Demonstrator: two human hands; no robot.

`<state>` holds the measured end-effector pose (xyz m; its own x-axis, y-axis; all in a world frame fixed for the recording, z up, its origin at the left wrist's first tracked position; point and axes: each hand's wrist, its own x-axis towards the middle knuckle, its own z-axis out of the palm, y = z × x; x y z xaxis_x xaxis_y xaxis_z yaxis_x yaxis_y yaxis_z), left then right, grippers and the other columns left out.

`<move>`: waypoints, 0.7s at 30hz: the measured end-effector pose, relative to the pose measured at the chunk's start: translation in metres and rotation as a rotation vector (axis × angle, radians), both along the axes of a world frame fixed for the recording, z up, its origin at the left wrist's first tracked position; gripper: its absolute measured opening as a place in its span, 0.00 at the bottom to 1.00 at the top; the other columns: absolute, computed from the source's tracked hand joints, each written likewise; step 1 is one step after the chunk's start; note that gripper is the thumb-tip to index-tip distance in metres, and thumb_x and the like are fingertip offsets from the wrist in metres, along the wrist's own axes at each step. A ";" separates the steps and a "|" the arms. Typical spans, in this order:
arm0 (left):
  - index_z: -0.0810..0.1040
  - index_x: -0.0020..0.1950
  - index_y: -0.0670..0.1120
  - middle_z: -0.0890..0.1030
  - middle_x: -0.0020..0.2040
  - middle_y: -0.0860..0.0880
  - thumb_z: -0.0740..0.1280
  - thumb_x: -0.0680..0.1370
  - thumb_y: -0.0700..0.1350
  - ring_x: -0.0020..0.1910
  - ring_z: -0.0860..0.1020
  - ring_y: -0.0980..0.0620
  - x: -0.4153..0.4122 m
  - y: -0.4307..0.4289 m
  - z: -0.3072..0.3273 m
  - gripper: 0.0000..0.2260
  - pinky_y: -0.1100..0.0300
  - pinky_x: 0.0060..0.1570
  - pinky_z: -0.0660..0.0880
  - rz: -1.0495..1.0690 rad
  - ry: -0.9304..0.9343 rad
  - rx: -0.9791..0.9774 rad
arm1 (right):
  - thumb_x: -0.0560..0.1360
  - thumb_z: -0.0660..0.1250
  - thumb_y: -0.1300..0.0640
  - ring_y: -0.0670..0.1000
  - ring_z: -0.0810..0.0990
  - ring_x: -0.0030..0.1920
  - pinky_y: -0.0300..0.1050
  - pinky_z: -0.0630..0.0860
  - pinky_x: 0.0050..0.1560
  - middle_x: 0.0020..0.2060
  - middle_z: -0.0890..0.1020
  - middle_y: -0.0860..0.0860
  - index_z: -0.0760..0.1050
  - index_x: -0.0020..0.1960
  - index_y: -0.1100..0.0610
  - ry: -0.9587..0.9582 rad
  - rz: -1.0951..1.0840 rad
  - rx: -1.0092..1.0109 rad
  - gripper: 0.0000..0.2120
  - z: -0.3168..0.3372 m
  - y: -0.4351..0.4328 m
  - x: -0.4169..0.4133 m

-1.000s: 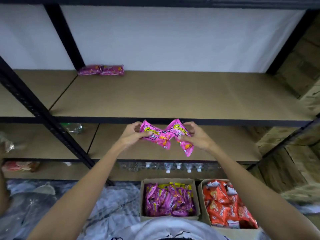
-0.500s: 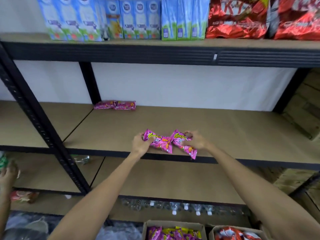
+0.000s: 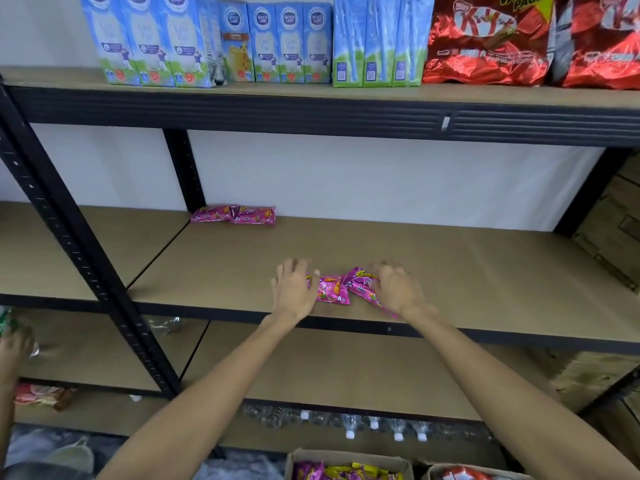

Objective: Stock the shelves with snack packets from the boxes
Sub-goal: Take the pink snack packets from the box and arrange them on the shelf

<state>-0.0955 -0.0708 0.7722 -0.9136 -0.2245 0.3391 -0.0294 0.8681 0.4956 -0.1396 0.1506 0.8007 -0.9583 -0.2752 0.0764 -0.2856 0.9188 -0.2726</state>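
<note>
Down on the middle shelf (image 3: pixel 485 271), close to its front edge, that's where I've got both hands at this moment, with the pink snack packets (image 3: pixel 341 289) lying flat on the board between them. It's two packets joined end to end, the right one tilted so its lower corner reaches the shelf lip. Left grip (image 3: pixel 294 292): wide, fingers spread and fairly straight, resting on the left end of the strip. Right grip (image 3: pixel 398 289): fingers bent over the right packet, covering its end, but they're blurred and I cannot tell whether they pinch it or only lie on top. Far back in the left corner of the same shelf, against the white wall, another pair of pink packets (image 3: pixel 235 214) sits side by side, well apart from my hands. Up top, a row of blue milk cartons (image 3: pixel 270 43) stands upright, with red chocolate bags (image 3: pixel 485 39) just beside them on the right. Lower down, clear water bottles (image 3: pixel 374 426) lie in a row on a low shelf. At the bottom edge I can see the open box of pink and yellow packets (image 3: pixel 346 471), and next to it the corner of a second box (image 3: pixel 464 474) with red packets. Another person's hand (image 3: pixel 14 344) shows at the far left.
</note>
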 end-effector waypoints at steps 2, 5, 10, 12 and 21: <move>0.77 0.65 0.49 0.72 0.60 0.47 0.59 0.83 0.52 0.60 0.69 0.47 0.001 0.004 -0.005 0.15 0.53 0.57 0.67 -0.133 0.019 -0.125 | 0.80 0.61 0.58 0.58 0.74 0.64 0.55 0.75 0.61 0.61 0.75 0.54 0.76 0.67 0.55 -0.003 -0.054 -0.025 0.16 -0.006 -0.009 0.007; 0.78 0.61 0.48 0.72 0.56 0.48 0.60 0.83 0.51 0.57 0.69 0.48 0.002 0.011 -0.013 0.13 0.54 0.54 0.68 -0.165 0.017 -0.237 | 0.81 0.62 0.57 0.58 0.75 0.62 0.56 0.77 0.58 0.61 0.74 0.55 0.77 0.64 0.57 -0.002 -0.104 -0.043 0.14 -0.013 -0.018 0.012; 0.74 0.69 0.53 0.72 0.59 0.47 0.59 0.83 0.51 0.60 0.69 0.46 0.001 0.015 -0.023 0.15 0.50 0.57 0.71 -0.134 -0.047 -0.258 | 0.80 0.63 0.60 0.58 0.72 0.63 0.55 0.75 0.59 0.59 0.75 0.56 0.76 0.64 0.56 0.028 -0.136 -0.006 0.14 -0.020 -0.021 0.015; 0.72 0.71 0.52 0.73 0.62 0.45 0.58 0.84 0.50 0.62 0.69 0.43 0.002 0.018 -0.023 0.16 0.47 0.59 0.72 -0.110 -0.072 -0.286 | 0.77 0.63 0.66 0.58 0.72 0.62 0.54 0.75 0.60 0.60 0.74 0.55 0.73 0.69 0.52 0.069 -0.113 0.041 0.22 -0.027 -0.020 0.013; 0.64 0.77 0.46 0.73 0.68 0.41 0.58 0.84 0.51 0.67 0.71 0.41 0.012 0.028 -0.027 0.22 0.42 0.68 0.68 -0.091 -0.138 -0.470 | 0.71 0.68 0.71 0.57 0.71 0.64 0.55 0.70 0.66 0.63 0.72 0.52 0.69 0.74 0.46 0.167 0.009 0.088 0.36 -0.041 -0.007 0.006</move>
